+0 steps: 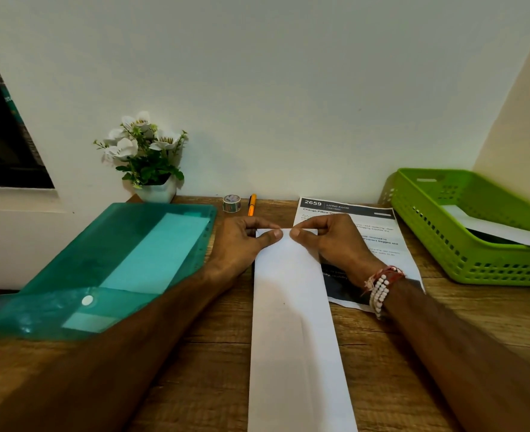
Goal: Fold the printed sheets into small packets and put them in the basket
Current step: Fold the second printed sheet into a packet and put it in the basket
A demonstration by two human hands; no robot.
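Worktop (382, 338): wood grain, set against a white wall; carries all items below.

Folder (101, 263): translucent teal, snap button, lying flat at my left; pale paper shows through it.

Folded sheet (295, 322): long white strip, blank side up, running from the near edge of the worktop away from me, between my forearms.

Basket (428, 238): green perforated plastic, at the far right; white paper lies inside.

Printed sheet (379, 232): flat, text side up, headed "2659 Living Room", partly under the strip and my right hand.

Potted plant (147, 157): white flowers, white pot, at the wall behind the folder.

Left hand (242, 241) and right hand (335, 241): both at the strip's far end, fingers (273, 234) pinching its edge, tips nearly meeting.

Bracelet (380, 288): white beads and red thread, on my right wrist.

Pen (252, 205): orange, beyond my left hand.

Tape roll (231, 203): patterned, just beside the pen.
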